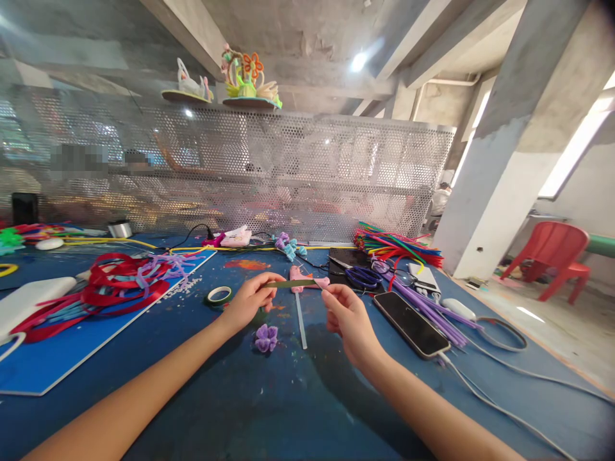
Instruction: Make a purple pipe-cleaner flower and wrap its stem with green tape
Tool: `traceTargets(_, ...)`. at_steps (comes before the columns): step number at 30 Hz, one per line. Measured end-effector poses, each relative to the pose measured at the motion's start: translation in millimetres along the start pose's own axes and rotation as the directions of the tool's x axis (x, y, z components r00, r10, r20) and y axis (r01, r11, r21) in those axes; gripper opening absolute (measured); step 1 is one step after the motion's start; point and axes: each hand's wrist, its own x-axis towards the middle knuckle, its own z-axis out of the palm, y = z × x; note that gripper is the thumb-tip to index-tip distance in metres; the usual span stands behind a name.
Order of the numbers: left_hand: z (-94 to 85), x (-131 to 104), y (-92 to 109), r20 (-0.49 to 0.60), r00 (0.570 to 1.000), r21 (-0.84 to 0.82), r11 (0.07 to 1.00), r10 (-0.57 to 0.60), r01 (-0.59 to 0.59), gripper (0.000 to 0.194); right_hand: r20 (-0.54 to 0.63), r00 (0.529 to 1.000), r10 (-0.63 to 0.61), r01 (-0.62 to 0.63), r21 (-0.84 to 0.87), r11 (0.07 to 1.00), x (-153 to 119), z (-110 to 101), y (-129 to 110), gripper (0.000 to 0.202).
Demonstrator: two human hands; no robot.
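My left hand (247,302) is closed in a pinch on the left end of a strip of dark green tape (294,283), stretched level above the table. Close to the strip's right end, the fingers of my right hand (350,315) are pinched together; a thin line runs from the strip to these fingertips. Behind the strip lies a pink glue gun (298,276), partly hidden, with a translucent glue stick (300,323) pointing towards me. A purple fuzzy flower (266,338) rests on the table below my left hand. Left of that hand is a roll of tape (218,294).
On the right lie a phone (412,324), purple pipe cleaners (427,307), blue-handled scissors (362,277) and cables. Red ribbon (108,282) covers part of a blue board (96,339) at left. A perforated metal screen (307,173) stands behind, with colourful pipe cleaners (398,246) before it.
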Motion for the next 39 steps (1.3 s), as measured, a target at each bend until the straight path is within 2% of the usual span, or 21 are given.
traceTargets(2, -2.8, -1.2, 0.8, 0.015, 1.000, 0.049, 0.999, 0.011, -0.011, 0.024, -0.016, 1.000, -0.018, 0.018, 0.012, 1.000, 0.7, -1.3, -1.3, 0.036)
traceTargets(6, -8.6, -4.3, 5.7, 0.070, 0.990, 0.218, 0.966, 0.124, -0.137, 0.024, -0.027, 0.999, -0.028, 0.029, 0.029, 0.999, 1.5, -3.0, -2.0, 0.039)
traceTargets(11, -9.7, -2.7, 7.2, 0.019, 0.990, 0.299, 0.944, 0.138, -0.138, 0.034, -0.020, 1.000, 0.001, 0.000, 0.058, 0.998, 2.3, -4.1, -0.6, 0.038)
traceTargets(14, -10.4, -0.4, 6.5, -0.013, 0.988, 0.296, 0.944, 0.154, -0.143, 0.032, -0.003, 1.000, -0.001, 0.001, 0.074, 0.997, 3.8, -5.2, 0.1, 0.035)
traceTargets(21, -14.4, 2.2, 6.9, -0.072, 0.987, 0.231, 0.965, 0.144, -0.124, 0.030, -0.040, 0.998, -0.045, 0.042, -0.062, 0.997, 4.6, -7.0, 0.9, 0.031)
traceTargets(29, -16.7, 3.5, 2.4, -0.098, 0.985, 0.212, 0.970, 0.139, -0.116, 0.027, 0.019, 0.998, -0.067, 0.067, 0.018, 0.998, 4.4, -5.0, 0.6, 0.033)
traceTargets(35, -20.1, 4.7, 2.0, -0.131, 0.977, 0.225, 0.965, 0.168, -0.136, 0.026, -0.018, 0.996, -0.090, 0.089, -0.051, 0.995, 4.2, -4.6, 2.0, 0.034)
traceTargets(39, -19.3, 4.1, 2.5, -0.123, 0.980, 0.220, 0.967, 0.157, -0.127, 0.026, 0.002, 0.999, -0.044, 0.044, -0.036, 0.998, 4.2, -4.6, 0.7, 0.034)
